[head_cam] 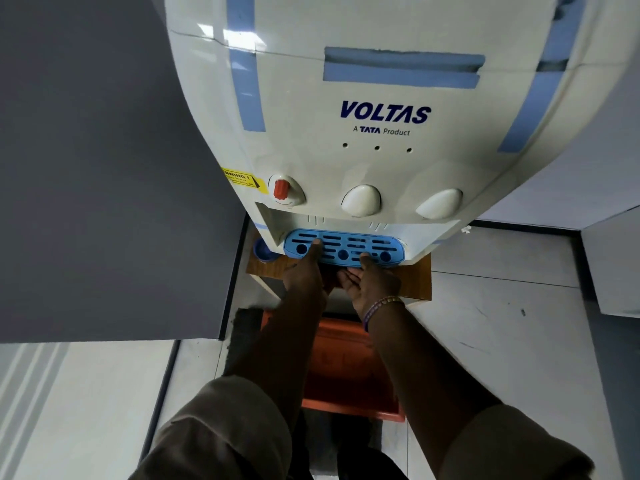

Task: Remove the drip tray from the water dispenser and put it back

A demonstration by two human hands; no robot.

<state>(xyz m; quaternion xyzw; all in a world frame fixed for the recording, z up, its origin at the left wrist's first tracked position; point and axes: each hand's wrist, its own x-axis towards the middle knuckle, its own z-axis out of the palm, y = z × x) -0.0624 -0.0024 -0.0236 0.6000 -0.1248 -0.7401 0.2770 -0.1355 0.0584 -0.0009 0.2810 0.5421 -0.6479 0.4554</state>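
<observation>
The blue slotted drip tray sits in the recess at the foot of the white water dispenser, below its three taps. My left hand grips the tray's left front edge, thumb lying on the top grille. My right hand holds the tray's front edge right of centre, palm turned up, thumb on top and fingers curled underneath. A beaded bracelet circles my right wrist.
The dispenser stands on a small wooden stand. A blue cap lies on the stand's left corner. An orange crate sits on the tiled floor under my arms. A grey wall closes the left side.
</observation>
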